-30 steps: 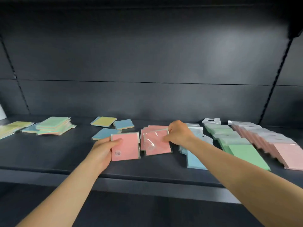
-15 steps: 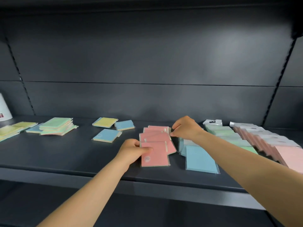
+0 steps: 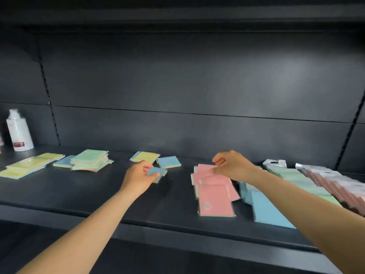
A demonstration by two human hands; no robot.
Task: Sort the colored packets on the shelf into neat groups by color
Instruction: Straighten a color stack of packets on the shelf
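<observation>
Blue packet [image 3: 157,172] sits pinched in the left hand [image 3: 138,177], while the right hand's [image 3: 232,165] loosely spread fingers rest on the pink packets [image 3: 214,189].

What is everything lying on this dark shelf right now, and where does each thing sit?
white bottle: one, white with a red label, far left at the back
yellow packets: several, overlapping, far left
green-topped stack: one pile, left of centre
yellow packet: one, back centre, atop a blue one
blue packet: one, back centre
pink packets: several, loosely piled, centre right
large blue packets: a few, right of the pink
green row: overlapping, right
pink row: overlapping, far right
shelf: one, dark
left hand: fingers gripping a small blue packet
right hand: above the pink packets
</observation>
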